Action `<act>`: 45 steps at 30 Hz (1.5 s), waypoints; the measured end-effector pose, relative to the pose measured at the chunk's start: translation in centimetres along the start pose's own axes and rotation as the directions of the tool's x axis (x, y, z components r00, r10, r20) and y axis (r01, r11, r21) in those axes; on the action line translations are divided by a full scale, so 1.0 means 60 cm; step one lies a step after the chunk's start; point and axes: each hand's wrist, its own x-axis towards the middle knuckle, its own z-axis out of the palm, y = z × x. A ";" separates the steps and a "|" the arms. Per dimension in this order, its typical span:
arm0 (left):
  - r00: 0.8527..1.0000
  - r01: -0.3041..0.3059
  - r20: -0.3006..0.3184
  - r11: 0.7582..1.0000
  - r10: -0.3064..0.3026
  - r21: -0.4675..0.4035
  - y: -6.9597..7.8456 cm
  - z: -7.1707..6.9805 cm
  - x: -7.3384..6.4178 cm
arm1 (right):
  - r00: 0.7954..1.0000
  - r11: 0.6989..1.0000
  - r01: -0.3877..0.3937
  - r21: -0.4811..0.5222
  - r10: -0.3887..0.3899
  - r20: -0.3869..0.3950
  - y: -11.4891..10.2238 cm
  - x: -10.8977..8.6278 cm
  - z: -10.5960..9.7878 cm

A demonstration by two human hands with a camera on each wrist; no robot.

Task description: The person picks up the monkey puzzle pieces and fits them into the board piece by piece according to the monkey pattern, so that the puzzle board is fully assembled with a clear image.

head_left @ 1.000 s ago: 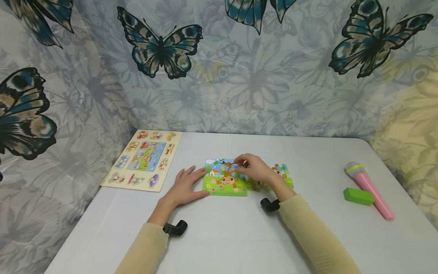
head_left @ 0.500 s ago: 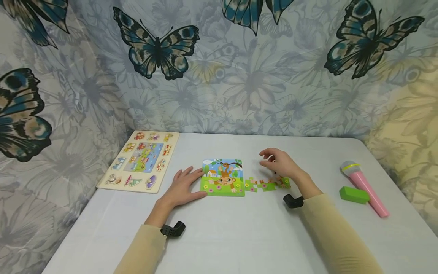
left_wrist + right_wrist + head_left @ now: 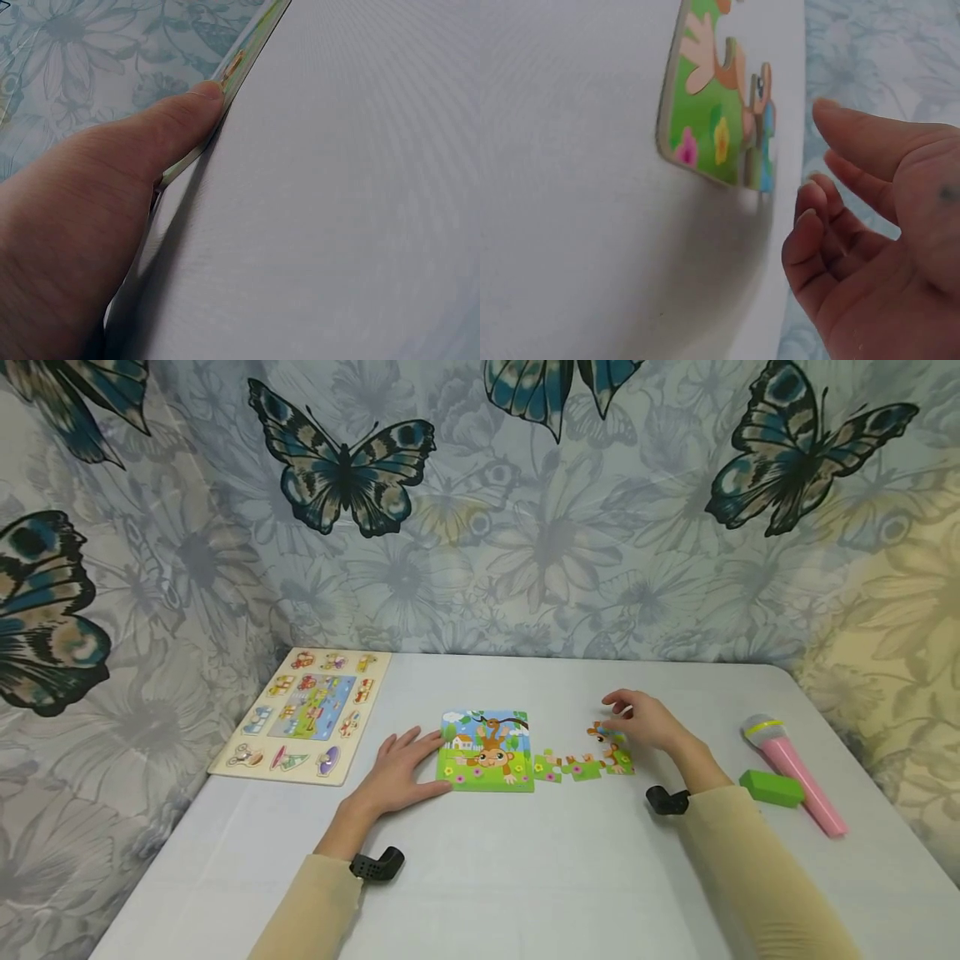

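A square monkey picture board (image 3: 487, 772) lies flat on the white table (image 3: 525, 877). My left hand (image 3: 397, 774) rests at its left edge with fingers spread; in the left wrist view the thumb (image 3: 176, 124) touches the board's edge. To the right of the board, a row of jigsaw pieces (image 3: 585, 771) shows green grass and flowers, rising at the right end into part of a monkey's face. My right hand (image 3: 651, 722) hovers beside that end, fingers loosely bent. In the right wrist view there is nothing between its fingers, and the joined pieces (image 3: 705, 112) lie just beyond them.
A wooden puzzle board (image 3: 307, 714) with small vehicle and toy pictures lies at the back left. On the right, a pink toy microphone (image 3: 802, 785) lies with a green block (image 3: 771, 788) against it. Butterfly-patterned cloth (image 3: 525, 568) hangs behind the table.
My right hand has moved right, from over the monkey board's upper right corner to the far end of the jigsaw pieces, uncovering the row. The left hand has stayed at the board.
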 end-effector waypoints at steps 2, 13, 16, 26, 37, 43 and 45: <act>1.000 -0.003 -0.002 1.000 0.003 0.001 0.000 0.002 0.001 | 1.000 1.000 -0.017 -0.015 0.017 0.021 0.004 0.000 0.000; 1.000 0.003 0.011 1.000 -0.003 0.002 0.002 0.000 0.000 | 0.997 0.998 -0.001 -0.060 0.006 0.077 0.010 0.000 0.006; 1.000 0.004 0.006 1.000 -0.004 0.005 0.001 -0.001 -0.001 | 0.997 0.996 0.018 -0.092 -0.011 0.076 0.009 0.003 0.011; 1.000 -0.002 -0.006 1.000 0.002 -0.003 0.000 0.000 -0.002 | 0.997 0.994 -0.001 -0.105 0.009 0.078 0.005 0.006 0.015; 1.000 0.011 -0.001 1.000 -0.011 -0.009 0.000 0.001 -0.003 | 0.998 0.995 0.053 -0.089 -0.051 0.024 0.019 0.003 0.021; 1.000 0.013 0.003 1.000 -0.013 -0.013 -0.001 0.001 -0.003 | 0.996 0.994 0.084 -0.069 -0.083 0.020 0.022 -0.001 0.014; 1.000 0.010 0.001 1.000 -0.010 -0.013 -0.001 0.001 -0.002 | 0.997 0.996 0.078 -0.050 -0.077 0.026 0.019 0.000 0.009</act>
